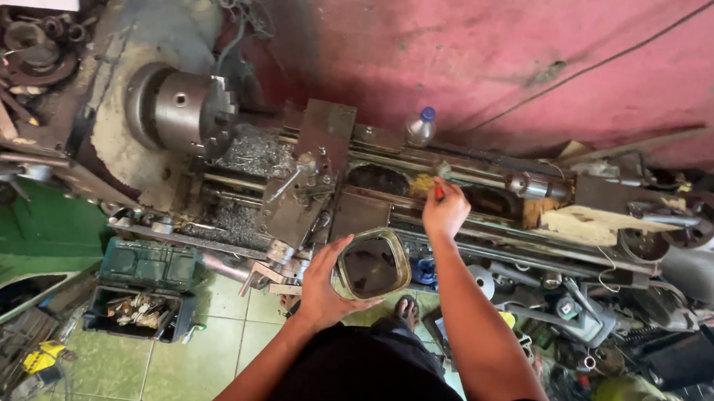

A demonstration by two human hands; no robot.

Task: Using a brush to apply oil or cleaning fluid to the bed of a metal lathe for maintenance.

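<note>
My left hand (326, 286) wraps its fingers around the rim of a squarish open tin can (372, 266) holding dark liquid, held just below the lathe bed (472, 225). At one o'clock from the can, my right hand (446, 211) pinches a red-handled brush (439, 189) with fingers pressed together, its yellowish tip touching the bed. The lathe chuck (180, 113) sits at ten o'clock, the tailstock (674, 218) at three, and a plastic bottle (420, 126) stands at twelve.

Pink wall (501, 51) — grey lathe (234, 158), green floor tiles (152, 370) — blue bottle cap (428, 112).
</note>
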